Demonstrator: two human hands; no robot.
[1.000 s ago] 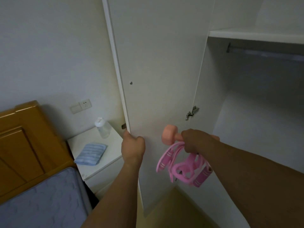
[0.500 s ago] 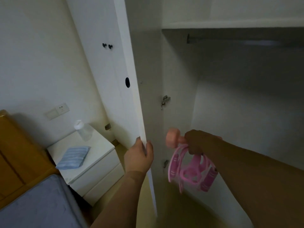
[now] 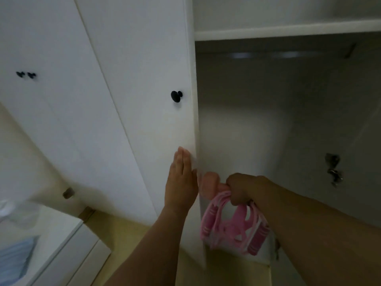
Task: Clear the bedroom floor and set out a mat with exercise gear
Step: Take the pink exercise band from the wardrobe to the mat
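Left hand (image 3: 182, 180) flat, fingers straight and together, palm pressed on the outer face of the wardrobe door (image 3: 144, 96) close to its free edge, below the black knob (image 3: 176, 96). Door stands nearly flush with the wardrobe front; judged: a push from this hand finishes the closing. Right hand (image 3: 240, 189) curled tight round two items at once: a pink dumbbell (image 3: 209, 183), of which only one rounded head shows, its long axis roughly level and pointing left toward the door edge, and a pink looped resistance band set (image 3: 233, 230) hanging straight down from the fist, striped grips at the bottom of the loops. Key relation: the dumbbell head sits just beside the door's free edge, between the left hand and the right, in front of the open compartment (image 3: 278, 131). Judged risk: the gear may catch the edge unless the right hand draws back. Compartment visible right of the door: shelf (image 3: 288, 29) above, hanging rail beneath it, no contents seen inside; hinge plate on the far wall. Lower left, blurred: white nightstand (image 3: 61, 244) with a blue folded cloth (image 3: 14, 259). Mat not in view.
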